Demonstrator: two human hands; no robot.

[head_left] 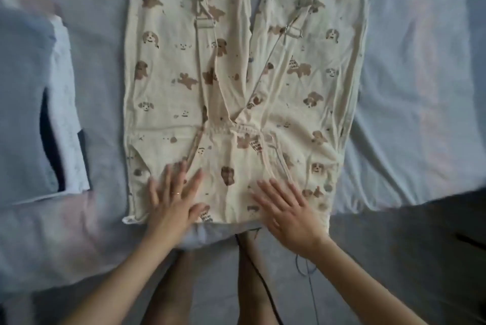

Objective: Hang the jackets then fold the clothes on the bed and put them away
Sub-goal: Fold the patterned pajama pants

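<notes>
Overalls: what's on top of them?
The left hand and right hand lie flat on the overalls at the near end. Bed shows around them; anything underneath is covered.

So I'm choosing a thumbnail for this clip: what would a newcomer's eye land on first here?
The cream dog-print garment, spread flat down the middle of the bed, dominates the view. The left hand, wearing a ring, and the right hand both press flat on its near end. A stack of folded clothes lies off to the left.
</notes>
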